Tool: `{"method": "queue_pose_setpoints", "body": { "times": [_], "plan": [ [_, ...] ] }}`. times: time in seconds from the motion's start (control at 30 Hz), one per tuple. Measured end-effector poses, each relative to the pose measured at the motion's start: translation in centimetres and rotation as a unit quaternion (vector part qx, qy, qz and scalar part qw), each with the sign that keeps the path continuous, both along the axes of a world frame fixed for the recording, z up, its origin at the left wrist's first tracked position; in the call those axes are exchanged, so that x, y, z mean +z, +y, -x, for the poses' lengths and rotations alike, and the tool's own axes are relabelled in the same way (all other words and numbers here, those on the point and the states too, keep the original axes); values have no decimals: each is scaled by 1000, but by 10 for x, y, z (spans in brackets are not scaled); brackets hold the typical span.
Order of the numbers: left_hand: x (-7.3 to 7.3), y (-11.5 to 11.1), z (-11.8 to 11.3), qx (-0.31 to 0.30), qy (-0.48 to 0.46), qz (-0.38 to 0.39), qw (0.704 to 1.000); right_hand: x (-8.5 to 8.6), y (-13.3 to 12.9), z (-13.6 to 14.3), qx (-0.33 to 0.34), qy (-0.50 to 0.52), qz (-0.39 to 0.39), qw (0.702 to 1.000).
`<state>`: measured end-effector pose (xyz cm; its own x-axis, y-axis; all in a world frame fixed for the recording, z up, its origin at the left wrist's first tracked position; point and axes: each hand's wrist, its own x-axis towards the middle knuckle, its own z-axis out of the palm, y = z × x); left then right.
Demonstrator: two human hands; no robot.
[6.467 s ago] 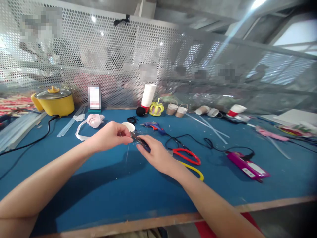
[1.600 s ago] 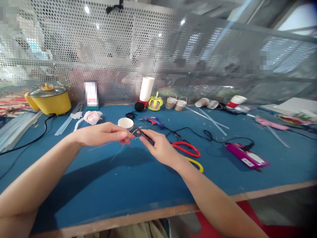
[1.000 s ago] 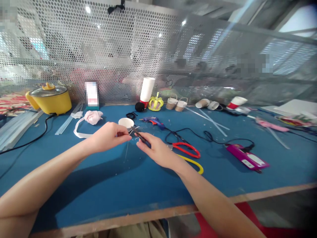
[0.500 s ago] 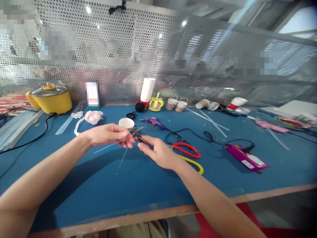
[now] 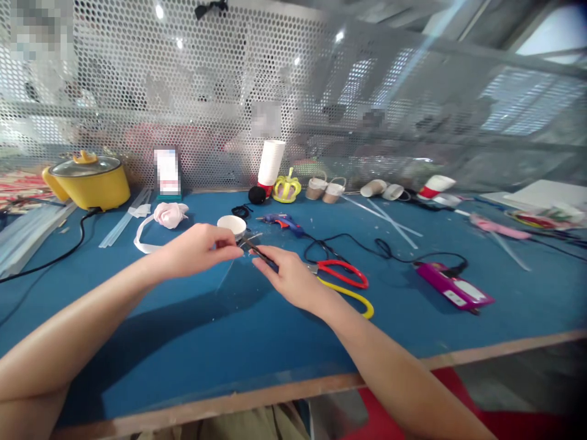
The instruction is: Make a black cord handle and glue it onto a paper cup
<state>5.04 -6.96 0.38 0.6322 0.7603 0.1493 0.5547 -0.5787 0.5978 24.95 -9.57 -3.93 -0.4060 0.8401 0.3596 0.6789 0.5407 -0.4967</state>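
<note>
Dark-handled pliers (image 5: 262, 253) are gripped in my right hand (image 5: 290, 275), their jaws pointing up and left. Close to the jaws, my left hand (image 5: 202, 249) has thumb and fingertips pinched together; what lies between them is too small to make out. A thin wire (image 5: 227, 275) slants down below the left fingertips, faint against the blue table. Just behind the hands sits a white paper cup (image 5: 232, 226). Scissors with one red and one yellow handle (image 5: 343, 273) lie right of my right hand.
Behind are a blue glue gun (image 5: 282, 223), a yellow crown-like piece (image 5: 287, 188), stacked cups (image 5: 271, 162) and small baskets (image 5: 316, 187). A white fabric rose (image 5: 169, 215) and yellow pot (image 5: 92, 186) stand left. At right lies a purple power strip (image 5: 454, 287) with its cord.
My left hand has turned palm-down, its fingers drawn together. The long wire that stuck out to its lower left no longer shows. My right hand still holds the pliers.
</note>
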Motion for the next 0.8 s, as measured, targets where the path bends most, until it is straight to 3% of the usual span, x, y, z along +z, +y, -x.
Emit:
{"method": "queue_pose_setpoints", "body": {
  "times": [0.07, 0.13, 0.2, 0.23, 0.3, 0.37, 0.43, 0.47, 0.5, 0.53, 0.6, 0.7, 0.8],
  "plan": [
    [-2, 9, 8, -82, -110, 157, 978, 4, -2, -1, 25, 32, -13, 999],
    [-7, 17, 12, -158, -176, 291, 927, 7, -3, -2, 54, 50, -19, 997],
    [-15, 20, 10, -191, -196, 355, 894, 7, -3, -3, 74, 51, -23, 996],
    [-18, 20, 7, -188, -194, 352, 896, 6, -3, -3, 76, 48, -24, 996],
    [-20, 14, -1, -136, -149, 269, 942, 3, -1, -3, 55, 25, -25, 998],
    [-18, 5, -8, -24, -52, 95, 994, -2, 2, -2, 13, -13, -25, 1000],
    [-11, -3, -12, 104, 41, -92, 989, -5, 3, -1, -20, -43, -24, 999],
    [-7, -6, -11, 130, 71, -130, 980, -5, 4, -1, -26, -46, -23, 998],
    [-3, -6, -9, 125, 87, -120, 981, -4, 3, -1, -27, -41, -22, 999],
    [0, -5, -5, 94, 79, -75, 990, -2, 2, -1, -21, -26, -19, 999],
    [2, 3, 5, -45, 2, 72, 996, 3, 0, -1, -1, 16, -7, 1000],
    [-6, 18, 15, -161, -138, 264, 941, 9, -4, -2, 34, 59, 15, 998],
    [-19, 24, 12, -198, -217, 374, 880, 11, -5, -2, 52, 60, 19, 997]
  ]
}}
